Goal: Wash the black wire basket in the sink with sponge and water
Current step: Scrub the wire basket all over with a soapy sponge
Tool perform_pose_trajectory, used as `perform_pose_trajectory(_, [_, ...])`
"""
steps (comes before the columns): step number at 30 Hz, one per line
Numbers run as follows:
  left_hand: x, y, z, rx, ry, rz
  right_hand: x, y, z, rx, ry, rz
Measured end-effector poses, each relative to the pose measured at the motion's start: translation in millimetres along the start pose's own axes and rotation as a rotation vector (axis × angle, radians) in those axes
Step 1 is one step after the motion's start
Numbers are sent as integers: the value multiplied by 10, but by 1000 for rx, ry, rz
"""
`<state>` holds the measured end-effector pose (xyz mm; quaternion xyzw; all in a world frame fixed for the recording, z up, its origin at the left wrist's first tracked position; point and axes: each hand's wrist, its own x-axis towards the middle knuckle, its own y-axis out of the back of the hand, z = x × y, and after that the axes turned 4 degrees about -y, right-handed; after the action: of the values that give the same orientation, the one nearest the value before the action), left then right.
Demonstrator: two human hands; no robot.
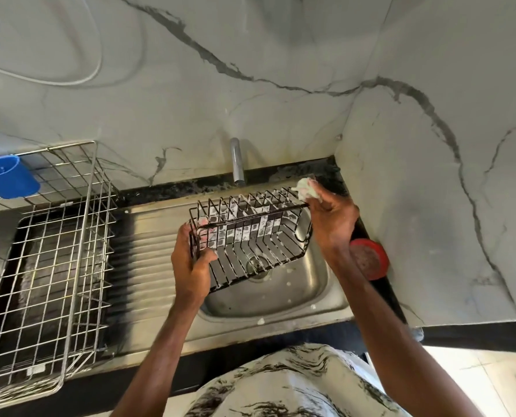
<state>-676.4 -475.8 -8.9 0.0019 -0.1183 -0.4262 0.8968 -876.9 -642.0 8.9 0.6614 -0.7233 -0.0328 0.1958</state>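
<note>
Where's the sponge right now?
Right of centre in the head view: the right hand holds the sponge against the far right corner of the black wire basket, beside the tap.

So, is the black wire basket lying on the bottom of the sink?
No, the left hand grips the black wire basket and holds it up above the sink.

Left hand (192, 263) gripping black wire basket (250, 236), right hand (332, 219) pressing sponge (306, 188) (soapy)
</note>
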Motion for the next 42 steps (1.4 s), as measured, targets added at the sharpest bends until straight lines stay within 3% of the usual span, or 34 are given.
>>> perform_pose_trajectory(3, [-40, -2, -51, -41, 29, 12, -75, 75, 76, 292, -178, 111])
perform_pose_trajectory(6, [-76, 0, -126, -92, 89, 23, -101, 211, 106, 577, -380, 109])
perform_pose_trajectory(10, [-71, -29, -142, -99, 94, 24, -226, 281, 151, 267, -145, -46])
perform_pose_trajectory(13, [-85, -45, -132, -87, 67, 31, -208, 213, 138, 31, -20, -54])
perform_pose_trajectory(16, [-102, -86, -126, -88, 91, 70, -257, 139, 125, -111, -79, 3])
perform_pose_trajectory(21, [-82, -78, -124, -289, 253, 279, -568, 152, 257, -127, -250, -74])
perform_pose_trajectory(28, [-175, -168, -58, -331, 283, 333, -265, 111, -3, -206, -67, -44])
perform_pose_trajectory(30, [-163, -157, -41, -346, 264, 349, -376, 75, 71, -138, -234, -41])
perform_pose_trajectory(33, [-203, -161, 15, -331, 242, 318, -443, 3, 143, 170, -650, -80])
perform_pose_trajectory(35, [-283, -146, 27, -352, 263, 276, -384, -19, 53, 307, -756, -88])
perform_pose_trajectory(39, [-300, 138, -122, -347, 388, 60, -208, 3, -127, 118, -478, -48])
perform_pose_trajectory(42, [-188, 411, -171, -557, 546, -148, -58, 53, -259, 26, -302, -39])
